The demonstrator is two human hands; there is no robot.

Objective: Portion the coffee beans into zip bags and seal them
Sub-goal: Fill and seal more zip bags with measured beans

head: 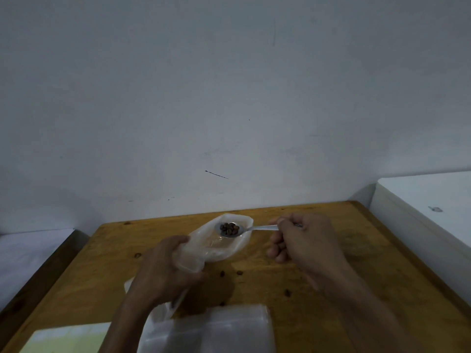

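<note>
A wooden table (318, 296) stands against a pale wall (229, 85), with a white surface (428, 200) at its right edge. A stack of clear zip bags (216, 329) lies at the table's near edge. The left hand (163, 271) is closed around the gathered lower part of a zip bag (221, 248), holding it up with its mouth open. The right hand (303, 238) pinches the handle of a metal spoon (244, 229), whose bowl sits over the bag's mouth loaded with coffee beans (229, 228). A few loose beans (230, 273) lie scattered on the wood.
</note>
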